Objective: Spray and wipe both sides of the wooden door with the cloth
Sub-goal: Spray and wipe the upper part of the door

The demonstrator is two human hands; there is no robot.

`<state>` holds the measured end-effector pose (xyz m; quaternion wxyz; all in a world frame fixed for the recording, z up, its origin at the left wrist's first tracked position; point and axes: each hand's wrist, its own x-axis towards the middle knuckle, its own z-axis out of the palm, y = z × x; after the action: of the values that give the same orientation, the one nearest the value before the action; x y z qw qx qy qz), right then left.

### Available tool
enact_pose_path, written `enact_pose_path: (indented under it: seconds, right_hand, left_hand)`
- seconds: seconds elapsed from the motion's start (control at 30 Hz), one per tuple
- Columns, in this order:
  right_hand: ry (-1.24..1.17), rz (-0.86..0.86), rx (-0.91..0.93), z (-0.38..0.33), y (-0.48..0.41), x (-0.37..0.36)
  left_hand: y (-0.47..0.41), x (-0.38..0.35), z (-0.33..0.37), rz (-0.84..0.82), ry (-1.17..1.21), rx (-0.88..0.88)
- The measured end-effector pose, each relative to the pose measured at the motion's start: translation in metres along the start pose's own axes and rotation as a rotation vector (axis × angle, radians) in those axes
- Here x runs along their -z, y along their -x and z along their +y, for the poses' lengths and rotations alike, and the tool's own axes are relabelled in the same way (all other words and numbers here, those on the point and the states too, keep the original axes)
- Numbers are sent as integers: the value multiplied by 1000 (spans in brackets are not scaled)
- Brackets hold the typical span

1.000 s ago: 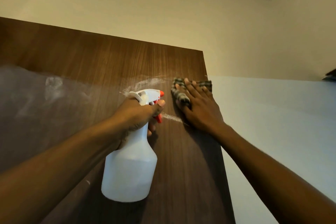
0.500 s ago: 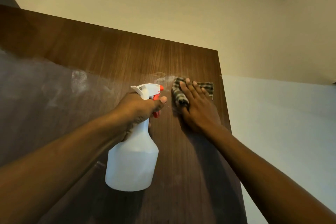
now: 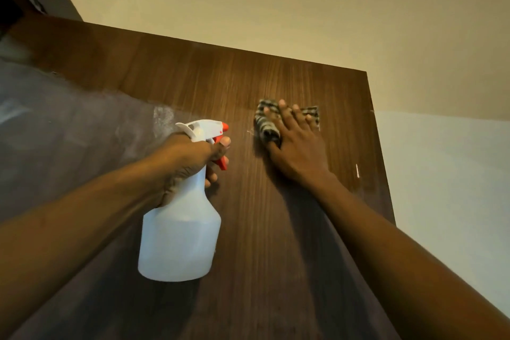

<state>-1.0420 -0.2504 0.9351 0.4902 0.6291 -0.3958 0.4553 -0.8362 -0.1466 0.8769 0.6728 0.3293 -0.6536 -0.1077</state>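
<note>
The wooden door [image 3: 276,215] fills most of the head view, seen from below, its top edge running across the upper part of the frame and its right edge against a pale wall [image 3: 441,168]; the right hand [image 3: 296,146] lies flat on the door near the top right corner, fingers straight, pressing a striped cloth [image 3: 265,121] against the wood; the left hand [image 3: 190,160] grips the neck of a white spray bottle [image 3: 179,240], a finger on its orange trigger [image 3: 222,161], the nozzle facing toward the cloth; a whitish film [image 3: 162,119] covers the door's left part; a cream wall [image 3: 248,3] rises above.
</note>
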Motion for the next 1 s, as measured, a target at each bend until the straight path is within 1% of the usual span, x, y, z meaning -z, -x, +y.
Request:
enact_pose_path:
  seconds: [0.07,0.13,0.17,0.2,0.3,0.33,0.4,0.47,0.53,0.63,0.7,0.73,0.8,0.9,0.93,1.0]
  right_hand:
    - [27,-23,114,-4,36,-2]
    - [3,-14,145,9,72,-5]
    - [-7,7,101,20,84,-5]
    - [-8,27,20,32,89,-4]
    - [-5,45,-239,37,58,1]
    - [-18,39,-287,29,39,3]
    - [-19,27,-310,2,2,3]
    - [-4,22,-262,-31,-20,1]
    - [13,7,-175,-68,-23,-3]
    - [36,-72,49,-117,11,-11]
    - [7,-120,142,-125,49,-12]
    - [9,-123,144,-124,64,-11]
    - [22,-90,33,-110,78,-8]
    - [22,-70,-275,-101,50,-1]
    - [22,-54,-337,-106,32,0]
    - [4,-18,-358,-122,-6,0]
  left_hand:
    - [3,8,1,-7,6,-19]
    - [8,18,-1,-17,9,-37]
    - [10,22,-3,-26,6,-38]
    - [11,25,-4,-37,1,-32]
    - [14,50,-9,-44,-37,12]
    - [14,58,-9,-39,-45,19]
    - [15,78,-8,-24,-63,3]
    - [14,95,-8,-16,-75,-22]
    - [12,110,-10,21,-89,-24]
    - [7,136,-20,131,-135,33]
    - [5,151,-28,127,-119,35]
    - [6,160,-31,101,-99,33]
    - [8,175,-36,44,-80,50]
    - [13,195,-37,15,-58,62]
    - [14,202,-37,14,-51,57]
    - [17,211,-36,5,-46,48]
